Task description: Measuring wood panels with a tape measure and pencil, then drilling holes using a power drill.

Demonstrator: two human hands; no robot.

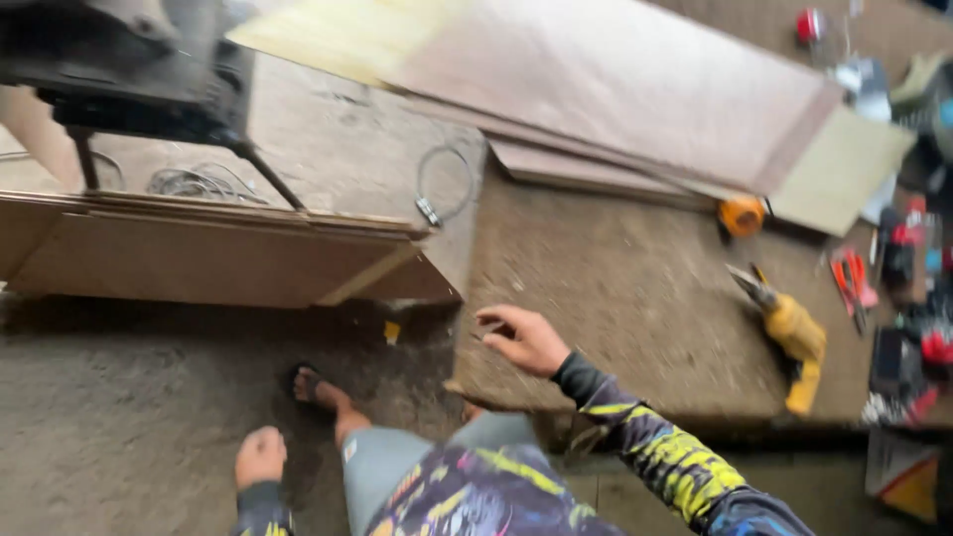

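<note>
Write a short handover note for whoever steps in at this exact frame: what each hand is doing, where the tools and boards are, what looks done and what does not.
Left hand: empty, closed loosely, hanging over the floor by the left foot.
Right hand: empty, fingers spread, over the near edge of the dusty workbench, touching no tool.
Yellow drill lies on the workbench to the right, out of hand. Orange tape measure sits farther back beside the large brown boards. Red-handled pliers lie further right.
More boards are stacked on edge at left, under a dark machine.
Done: nothing in these frames shows it.
Left: nothing picked up yet.
</note>
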